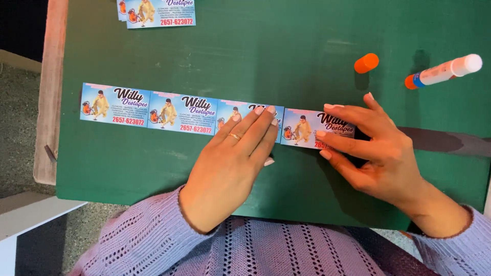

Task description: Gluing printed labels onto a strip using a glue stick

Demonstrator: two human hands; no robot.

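A row of four printed cards lies end to end across the green bench, running left to right. The three left cards abut without a visible gap; the fourth card sits at the right end, its left edge just beside the third card's right edge.

The left hand lies flat and open, palm down, with its fingertips pressing the third card near that joint. The right hand is open with fingers spread; its fingertips rest on the right portion of the fourth card and cover that card's right edge. Neither hand grips anything.

Behind the right hand, an orange cap lies alone on the bench, well apart from the cards. Just right of it lies an uncapped glue stick, white with an orange end, tilted.

A small stack of cards sits at the far edge, upper left. Open bench surface extends between the row and the far edge, and a narrower strip runs between the row and the near edge.
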